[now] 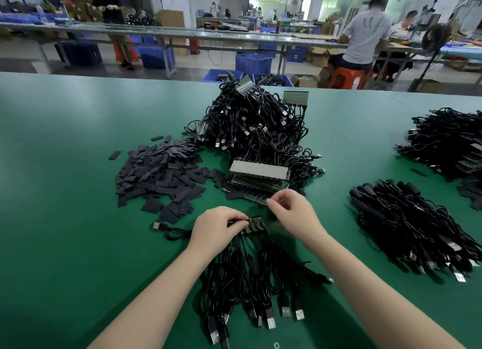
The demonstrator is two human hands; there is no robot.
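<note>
Wide green table (65,166) under everything. Toward the middle of its far edge, a big tangled heap of thin black USB cables (255,129), with some grey-green board strips sticking out near the top. Along the right edge, a flatter pile of black cables laid side by side (407,231), and farther along the same edge a second dark pile of cables (443,145), partly cut off by the view. Left of the middle, just beside the heap, a loose pile of small flat black rectangular sleeves (159,176). At the middle of the near edge, a fan of black cables with silver USB plugs (250,278), plugs pointing to the near edge, upper ends joined to a short dark strip of small circuit boards (255,221). Between fan and heap, a low stack of long green circuit board panels (258,175), touching the heap. Left hand (217,231) on the top of the fan, fingers bent, thumb and fingertips pinching the left end of the short strip. Right hand (293,210) to the right of the strip, fingers curled, tips pressed together at the near corner of the stack; cannot tell whether anything is held between them
</note>
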